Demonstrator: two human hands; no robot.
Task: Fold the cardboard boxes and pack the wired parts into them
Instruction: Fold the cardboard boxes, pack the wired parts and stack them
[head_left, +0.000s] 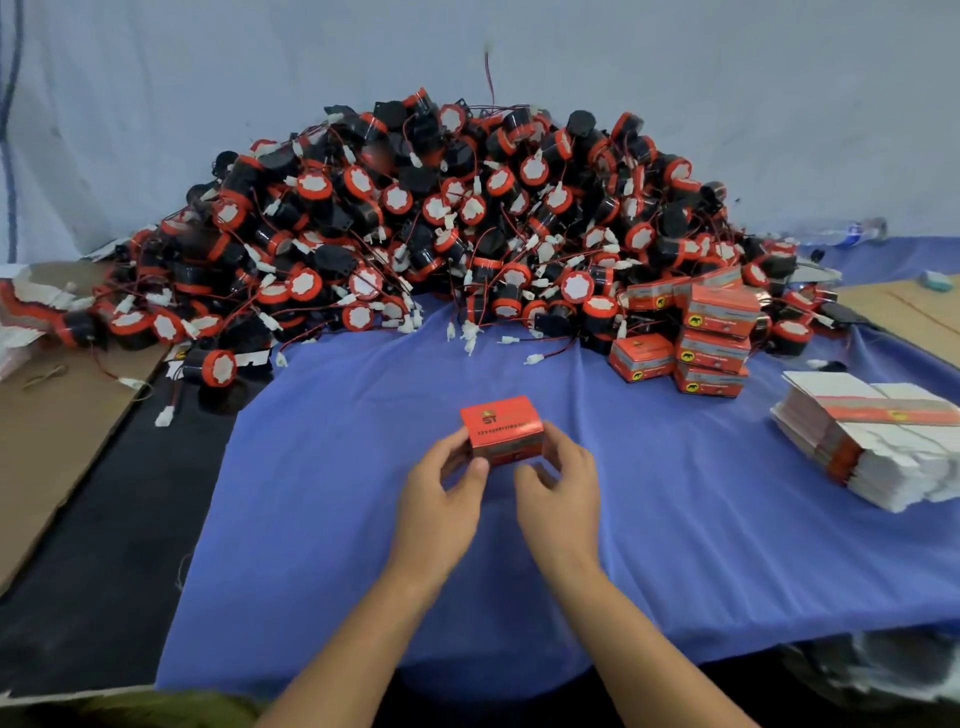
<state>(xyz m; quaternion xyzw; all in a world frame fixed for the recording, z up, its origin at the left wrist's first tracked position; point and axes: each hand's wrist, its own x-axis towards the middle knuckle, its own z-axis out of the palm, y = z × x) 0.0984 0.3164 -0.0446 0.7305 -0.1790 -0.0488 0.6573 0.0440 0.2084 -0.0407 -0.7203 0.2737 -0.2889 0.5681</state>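
Observation:
A small red cardboard box (501, 426) with black print sits closed between both hands, just above the blue cloth (363, 493). My left hand (441, 499) grips its left end with thumb and fingers. My right hand (561, 493) curls round its right end. Behind it rises a big heap of black-and-red round wired parts (441, 228) with white connectors. Several closed red boxes (706, 338) are stacked at the heap's right foot. A pile of flat unfolded boxes (872, 441) lies at the right.
Brown cardboard sheets lie at the left (47, 415) and far right (904, 306). One loose wired part (213, 366) rests on a black surface (104, 545) left of the cloth. A pale sheet hangs behind the heap.

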